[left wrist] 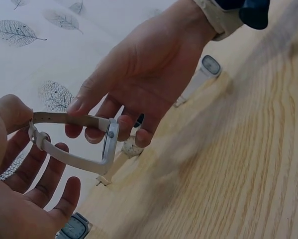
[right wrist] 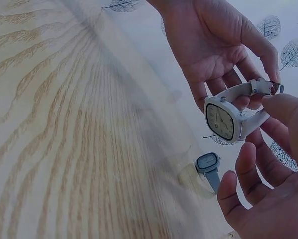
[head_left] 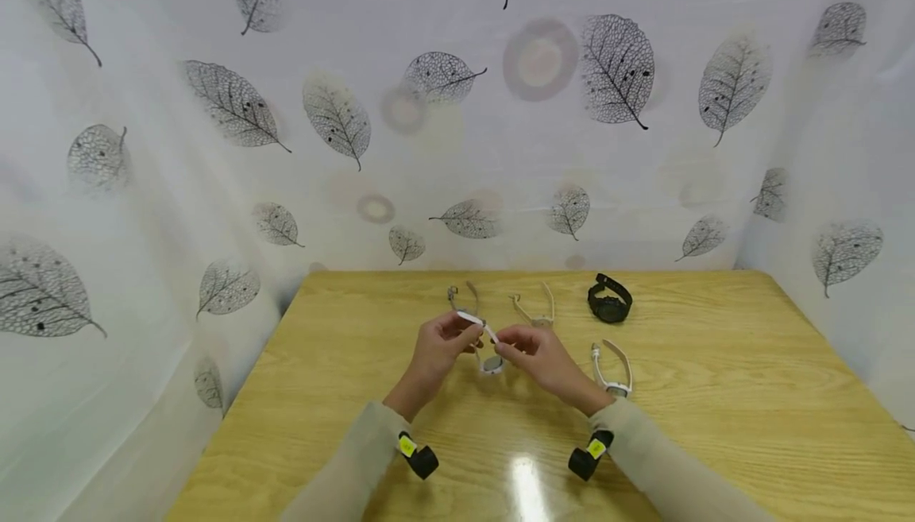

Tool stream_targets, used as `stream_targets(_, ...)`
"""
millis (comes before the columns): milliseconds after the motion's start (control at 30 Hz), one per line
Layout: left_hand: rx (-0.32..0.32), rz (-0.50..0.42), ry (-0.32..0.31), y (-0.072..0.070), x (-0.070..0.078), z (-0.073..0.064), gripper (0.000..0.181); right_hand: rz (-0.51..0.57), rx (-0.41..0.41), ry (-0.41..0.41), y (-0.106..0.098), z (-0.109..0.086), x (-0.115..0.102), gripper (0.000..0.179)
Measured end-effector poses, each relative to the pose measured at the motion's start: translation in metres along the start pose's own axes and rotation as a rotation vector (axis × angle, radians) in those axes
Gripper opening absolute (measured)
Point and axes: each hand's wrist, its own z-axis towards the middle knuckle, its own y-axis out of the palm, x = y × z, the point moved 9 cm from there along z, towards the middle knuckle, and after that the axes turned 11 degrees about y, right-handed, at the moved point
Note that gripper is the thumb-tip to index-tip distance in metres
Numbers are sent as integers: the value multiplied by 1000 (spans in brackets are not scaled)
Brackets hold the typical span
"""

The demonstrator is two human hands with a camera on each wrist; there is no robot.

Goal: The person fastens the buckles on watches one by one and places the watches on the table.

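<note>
head view: both hands pinch a white watch by its strap, other fingers loosely curled.

No lettering can be read; marks on the held white watch are too small.

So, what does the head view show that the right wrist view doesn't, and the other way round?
Only the head view: the black watch, the white watch just beyond the right sleeve, the left sleeve, and the wrist cameras.

Only the right wrist view: readable detail on the held watch, namely its dial markings and side crown, too small to make out from the head.

Both: left hand and right hand pinching the held watch's strap, the wooden table, the leaf-patterned backdrop.
</note>
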Motion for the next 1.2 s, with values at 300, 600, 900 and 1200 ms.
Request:
stream_targets(300, -56, 44, -30, 6, -3, -3, 24, -23, 24, 22, 1, 1, -1, 27)
stream_targets(600, -61, 65, -15, 7, -4, -6, 22, -49, 49, 22, 0, -1, 0, 28)
stream_targets(900, -89, 79, 9, 9, -4, -6, 24, -59, 54, 30, 0, -2, 1, 30)
stream_targets(1200, -66, 95, 46, 10, -4, -7, 21, -48, 62, 24, -1, -4, 6, 29)
